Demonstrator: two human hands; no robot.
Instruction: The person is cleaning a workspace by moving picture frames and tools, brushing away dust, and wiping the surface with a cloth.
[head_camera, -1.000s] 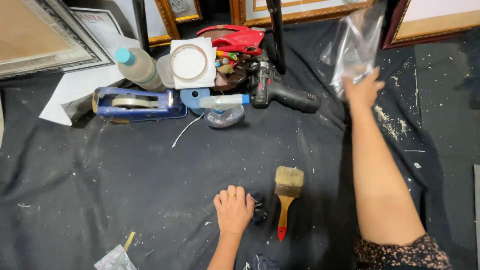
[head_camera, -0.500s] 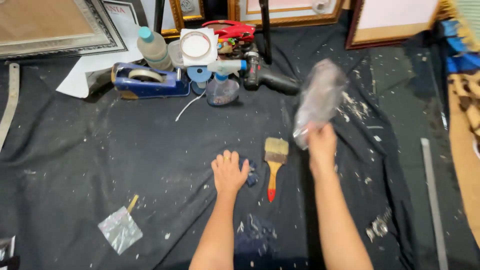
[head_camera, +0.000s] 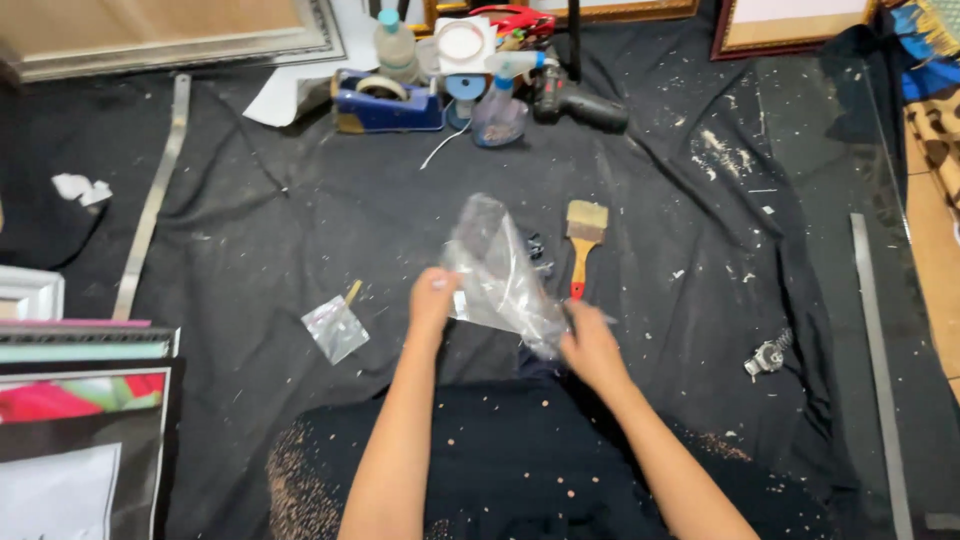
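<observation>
A clear crumpled plastic bag (head_camera: 498, 272) hangs between both of my hands above the black cloth. My left hand (head_camera: 432, 297) grips its left edge and my right hand (head_camera: 590, 347) grips its lower right corner. Just beyond the bag lies a paintbrush (head_camera: 582, 240) with a wooden handle and red tip, next to some small dark parts (head_camera: 533, 245). A small clear zip bag (head_camera: 335, 327) lies on the cloth to the left of my left hand.
At the back stand a blue tape dispenser (head_camera: 385, 102), a spray bottle (head_camera: 499, 100), a plastic bottle (head_camera: 394, 46), a tape roll (head_camera: 461, 44) and a black power drill (head_camera: 577, 100). Picture frames (head_camera: 160, 35) line the back and left. Metal strips (head_camera: 148, 207) lie left and right. A small metal fitting (head_camera: 768, 356) rests at right.
My right hand carried the plastic bag from the far right corner down to the middle. My left hand lifted off the cloth and took hold of the bag. The view tilted down.
</observation>
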